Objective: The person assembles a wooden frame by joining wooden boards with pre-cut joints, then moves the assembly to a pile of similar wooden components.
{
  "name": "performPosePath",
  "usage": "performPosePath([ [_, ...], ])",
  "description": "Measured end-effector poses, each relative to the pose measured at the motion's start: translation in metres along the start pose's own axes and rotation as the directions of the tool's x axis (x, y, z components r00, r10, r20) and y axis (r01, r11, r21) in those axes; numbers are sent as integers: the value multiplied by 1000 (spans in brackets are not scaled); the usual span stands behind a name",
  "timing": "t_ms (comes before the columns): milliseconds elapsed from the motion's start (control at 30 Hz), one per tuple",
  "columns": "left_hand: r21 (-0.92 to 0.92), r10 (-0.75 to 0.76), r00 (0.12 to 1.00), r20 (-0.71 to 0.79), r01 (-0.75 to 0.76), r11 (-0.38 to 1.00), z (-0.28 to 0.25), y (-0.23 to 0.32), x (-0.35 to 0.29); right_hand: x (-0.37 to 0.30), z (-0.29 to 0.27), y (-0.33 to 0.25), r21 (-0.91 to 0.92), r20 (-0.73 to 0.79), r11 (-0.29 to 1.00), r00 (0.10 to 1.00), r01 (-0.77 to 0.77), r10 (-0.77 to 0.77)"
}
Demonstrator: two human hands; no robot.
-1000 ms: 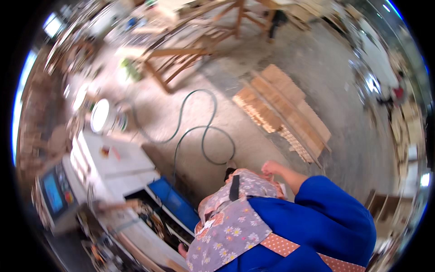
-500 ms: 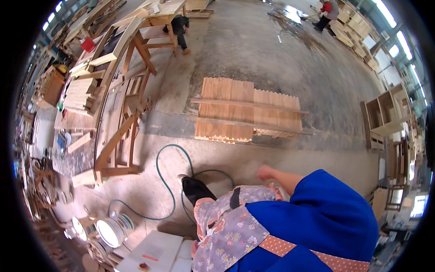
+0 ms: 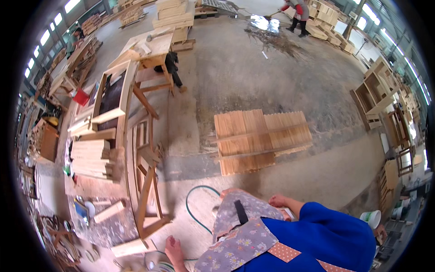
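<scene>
My left hand (image 3: 173, 249) hangs low beside the near end of the workbench, fingers curled and nothing seen in them. In front of my flowered apron, my right hand (image 3: 278, 201) is loosely closed, with no object showing. It is nearest to a stack of wooden boards (image 3: 244, 136) on the floor ahead, but apart from it. The stack has scalloped edges, and two thin wooden strips (image 3: 258, 151) lie across its top. A green hose (image 3: 187, 199) loops over the floor between my hands.
A long workbench (image 3: 108, 226) at left carries stacked light wood strips (image 3: 90, 156) and a wooden frame (image 3: 123, 97). Shelf units (image 3: 378, 90) stand at right. Far ahead, a person (image 3: 299, 13) sweeps near a wet patch (image 3: 267, 23). A white bucket (image 3: 371, 218) is at right.
My view has shifted forward and left, so the board stack appears lower and turned. My left hand has come into view by the bench; my right hand stays in front of me.
</scene>
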State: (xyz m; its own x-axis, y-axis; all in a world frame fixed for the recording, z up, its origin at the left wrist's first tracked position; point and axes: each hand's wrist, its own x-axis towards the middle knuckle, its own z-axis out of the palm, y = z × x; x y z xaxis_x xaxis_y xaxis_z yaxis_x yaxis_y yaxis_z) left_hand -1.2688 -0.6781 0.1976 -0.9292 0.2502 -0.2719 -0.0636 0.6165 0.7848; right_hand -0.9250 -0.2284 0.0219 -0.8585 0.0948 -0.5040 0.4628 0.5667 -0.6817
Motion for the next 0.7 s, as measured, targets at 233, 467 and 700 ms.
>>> performPosePath([
  [233, -24, 93, 984, 152, -91, 996, -5, 72, 136, 93, -131, -32, 56, 766, 637, 442, -769, 467],
  [467, -131, 88, 970, 228, -59, 990, 8, 137, 193, 160, -652, -267, -146, -959, 836, -131, -529, -250],
  [700, -16, -12, 950, 312, 18, 1000, 36, 66, 241, 220, -620, -192, -287, -144, 798, 847, -530, 511],
])
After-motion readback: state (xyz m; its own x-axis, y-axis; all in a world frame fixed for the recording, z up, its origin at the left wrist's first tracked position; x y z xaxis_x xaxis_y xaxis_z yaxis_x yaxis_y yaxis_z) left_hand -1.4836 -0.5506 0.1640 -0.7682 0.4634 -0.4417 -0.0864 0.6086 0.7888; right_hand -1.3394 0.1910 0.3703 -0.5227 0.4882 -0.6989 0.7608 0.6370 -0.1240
